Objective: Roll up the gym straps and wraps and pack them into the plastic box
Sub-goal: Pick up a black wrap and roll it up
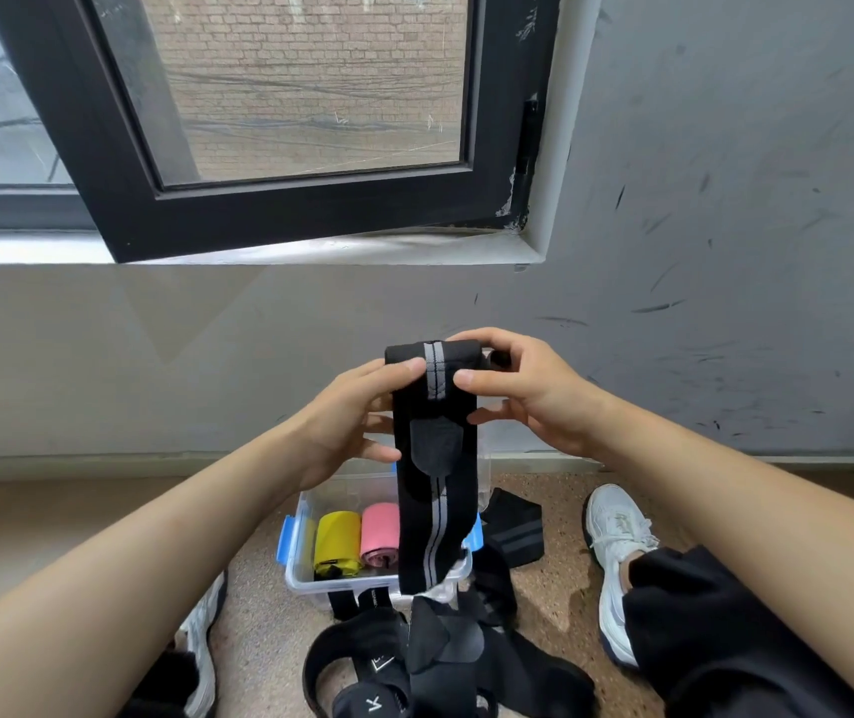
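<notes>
since the head view is the only one, all of this comes from it. both hands are raised in front of the wall, and the black wrap (435, 510) with its grey stripe hangs straight down from them. the left hand (357, 417) and the right hand (528, 391) each pinch the rolled top of the wrap. the thumbs press its near face on either side of the stripe, and the other fingers curl behind and over the roll. held this high, the loose tail drops by its own weight and hangs flat, which i judge helps an even roll. a dark fastening patch (435, 443) sits just below the thumbs, so most of the length looks not yet wound.

well below the fingers the plastic box (305, 577) stands open on the floor, and the tail's lower end hangs in front of its right part. to the left-thumb side of the tail, a yellow roll (336, 544) and a pink roll (380, 533) lie side by side in the box, touching. any free room would be on the right-thumb side of the pink roll, but the tail hides it. a heap of loose straps (445, 650) lies against the near rim, and a second dark wrap (515, 531) lies just beside the right wall. the tail could snag on the rim or the heap while it is wound.
</notes>
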`<state>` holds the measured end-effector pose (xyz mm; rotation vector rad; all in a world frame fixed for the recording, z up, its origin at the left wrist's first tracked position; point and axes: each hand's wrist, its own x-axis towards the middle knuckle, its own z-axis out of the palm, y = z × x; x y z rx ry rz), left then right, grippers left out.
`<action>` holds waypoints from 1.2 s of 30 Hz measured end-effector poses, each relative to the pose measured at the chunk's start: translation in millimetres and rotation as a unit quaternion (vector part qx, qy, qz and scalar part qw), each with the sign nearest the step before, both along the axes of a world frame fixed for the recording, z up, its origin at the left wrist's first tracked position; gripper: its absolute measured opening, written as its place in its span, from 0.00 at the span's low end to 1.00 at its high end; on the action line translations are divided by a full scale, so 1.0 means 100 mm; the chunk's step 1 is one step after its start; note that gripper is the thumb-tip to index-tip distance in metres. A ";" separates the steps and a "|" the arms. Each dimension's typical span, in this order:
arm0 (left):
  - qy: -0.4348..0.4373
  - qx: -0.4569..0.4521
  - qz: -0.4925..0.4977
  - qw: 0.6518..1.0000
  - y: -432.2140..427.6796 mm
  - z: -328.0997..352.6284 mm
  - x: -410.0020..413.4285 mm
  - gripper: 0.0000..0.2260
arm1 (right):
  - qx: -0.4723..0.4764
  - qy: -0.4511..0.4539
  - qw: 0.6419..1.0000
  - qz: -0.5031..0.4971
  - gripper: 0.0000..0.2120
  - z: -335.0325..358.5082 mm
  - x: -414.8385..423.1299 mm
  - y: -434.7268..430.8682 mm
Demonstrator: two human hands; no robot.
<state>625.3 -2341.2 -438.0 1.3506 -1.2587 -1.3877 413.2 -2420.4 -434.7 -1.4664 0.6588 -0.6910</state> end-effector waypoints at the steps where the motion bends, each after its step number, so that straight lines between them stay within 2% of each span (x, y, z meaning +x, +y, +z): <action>1: -0.001 -0.004 0.007 1.000 0.00 0.01 -0.01 0.17 | -0.004 -0.002 1.000 0.003 0.18 0.00 0.00 0.00; 4: 0.000 -0.017 0.027 0.999 -0.01 -0.02 -0.04 0.14 | -0.023 -0.001 1.000 0.008 0.20 -0.01 0.01 0.00; 9: 0.028 -0.035 0.058 0.997 -0.03 -0.05 -0.03 0.20 | -0.034 0.019 0.999 0.020 0.24 -0.03 0.01 -0.01; 14: 0.035 -0.070 0.085 0.993 -0.03 -0.04 -0.05 0.17 | 0.023 0.039 0.999 0.016 0.18 0.01 -0.01 0.02; 18: 0.035 -0.105 0.091 0.990 -0.05 -0.04 -0.06 0.24 | 0.043 0.054 0.998 0.003 0.19 0.02 0.02 0.04; 22: 0.002 -0.128 0.099 0.987 -0.06 -0.07 -0.10 0.25 | 0.041 0.038 0.998 -0.014 0.17 0.01 0.03 0.03; 26: 0.014 -0.068 0.113 0.991 -0.06 -0.02 -0.11 0.29 | 0.055 0.006 0.998 -0.024 0.13 0.01 0.04 0.01; 31: 0.037 0.014 0.074 0.997 -0.04 0.03 -0.13 0.11 | 0.046 -0.025 0.998 -0.045 0.14 0.01 0.07 0.01; 33: 0.052 0.020 0.075 0.996 -0.03 0.04 -0.12 0.09 | 0.037 -0.030 0.998 -0.049 0.15 0.00 0.06 0.01; 36: 0.082 0.028 0.082 0.993 -0.02 0.06 -0.12 0.12 | 0.013 -0.023 0.998 -0.049 0.17 -0.02 0.06 0.02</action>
